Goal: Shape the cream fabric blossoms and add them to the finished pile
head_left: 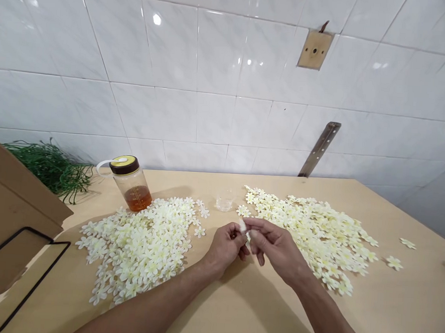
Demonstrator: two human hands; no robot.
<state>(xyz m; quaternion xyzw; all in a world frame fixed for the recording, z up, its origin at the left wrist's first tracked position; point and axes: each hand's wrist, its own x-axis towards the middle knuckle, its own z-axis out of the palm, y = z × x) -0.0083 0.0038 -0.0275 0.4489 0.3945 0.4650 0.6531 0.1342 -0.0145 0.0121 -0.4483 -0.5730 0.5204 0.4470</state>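
My left hand (pixel 225 244) and my right hand (pixel 278 248) meet over the middle of the tan table (pixel 236 308). Both pinch one small white artificial flower (pixel 243 227) between their fingertips. A pile of white-and-yellow flowers (pixel 142 244) lies to the left of my hands. A second, wider pile of flowers (pixel 316 230) spreads to the right. A small clear cup (pixel 224 200) stands just beyond my hands, between the piles.
A clear bottle (pixel 131 183) with amber liquid and a yellow-brown lid stands at the back left. Green plastic stems (pixel 49 168) lie by the wall. A cardboard box (pixel 8 213) and a black wire frame (pixel 21 259) sit at the left edge. Two loose flowers (pixel 400 252) lie far right.
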